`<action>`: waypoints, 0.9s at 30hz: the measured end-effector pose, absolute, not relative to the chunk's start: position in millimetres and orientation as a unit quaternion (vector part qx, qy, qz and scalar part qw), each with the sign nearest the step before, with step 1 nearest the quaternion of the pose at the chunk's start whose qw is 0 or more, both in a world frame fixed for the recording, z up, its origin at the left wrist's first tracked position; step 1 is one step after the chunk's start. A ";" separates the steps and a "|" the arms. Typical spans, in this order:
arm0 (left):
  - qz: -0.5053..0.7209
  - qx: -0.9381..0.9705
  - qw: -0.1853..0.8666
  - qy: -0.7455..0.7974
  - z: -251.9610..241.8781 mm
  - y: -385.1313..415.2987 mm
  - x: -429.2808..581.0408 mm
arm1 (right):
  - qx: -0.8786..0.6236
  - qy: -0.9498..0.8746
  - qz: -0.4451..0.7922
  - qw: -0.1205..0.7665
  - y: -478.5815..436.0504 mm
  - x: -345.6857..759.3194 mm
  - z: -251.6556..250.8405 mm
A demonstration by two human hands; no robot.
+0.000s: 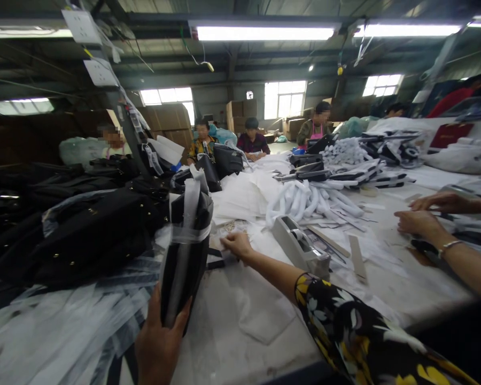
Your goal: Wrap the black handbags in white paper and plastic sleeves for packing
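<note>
My left hand [157,342] grips the bottom edge of a black bag [186,251] that stands upright on the table, wrapped with a white strip and clear film. My right hand [236,245], on an arm in a black sleeve with yellow and white flowers, reaches across the table and rests with its fingers bent on a black strap [215,258] beside the bag. Whether the fingers hold the strap I cannot tell. A grey tape dispenser [300,247] sits just right of my right forearm.
A heap of black bags [84,224] fills the left. White rolled paper pieces [308,200] and white sheets [244,195] cover the table's middle. A co-worker's two hands [425,214] lie at the right edge. Several people sit at the far end.
</note>
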State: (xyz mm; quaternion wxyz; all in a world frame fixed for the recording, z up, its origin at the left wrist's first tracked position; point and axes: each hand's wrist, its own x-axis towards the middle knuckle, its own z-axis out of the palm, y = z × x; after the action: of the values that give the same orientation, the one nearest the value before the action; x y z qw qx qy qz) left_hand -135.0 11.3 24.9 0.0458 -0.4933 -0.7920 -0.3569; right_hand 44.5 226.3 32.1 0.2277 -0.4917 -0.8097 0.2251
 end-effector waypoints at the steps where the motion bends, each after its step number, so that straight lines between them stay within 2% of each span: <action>1: -0.355 -0.493 0.045 -0.793 23.3 11.2 -135.7 | -0.510 -0.796 0.227 0.232 235.5 43.8 34.6; 5: -0.358 -0.496 0.049 -0.790 18.9 10.8 -135.6 | -0.542 -0.772 0.208 0.259 239.1 55.5 49.4; 9: -0.357 -0.502 0.070 -0.785 12.8 10.5 -137.1 | -0.471 -0.818 0.202 0.261 174.2 97.4 52.0; 12: -0.358 -0.514 0.083 -0.775 7.3 10.4 -139.8 | -0.401 -0.863 0.218 0.215 116.3 140.0 44.8; 16: -0.340 -0.529 0.098 -0.772 5.1 10.1 -140.6 | -0.428 -0.875 0.192 0.116 80.7 170.7 36.0; 18: -0.326 -0.533 0.104 -0.774 6.5 10.2 -139.3 | -0.435 -0.878 0.175 0.095 72.5 169.9 34.0; 23: -0.307 -0.555 0.120 -0.764 14.8 12.1 -134.1 | -0.354 -0.925 0.094 0.097 31.2 154.9 35.5; 27: -0.311 -0.601 0.165 -0.718 27.6 11.8 -126.3 | -0.265 -0.927 0.207 0.164 4.8 155.1 35.1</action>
State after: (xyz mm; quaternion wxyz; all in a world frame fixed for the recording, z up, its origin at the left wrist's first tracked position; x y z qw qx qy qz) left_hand -126.3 11.8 27.6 0.1646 -0.6005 -0.7181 -0.3108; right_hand 155.1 4.8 35.1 0.1643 -0.2652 -0.9273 0.2068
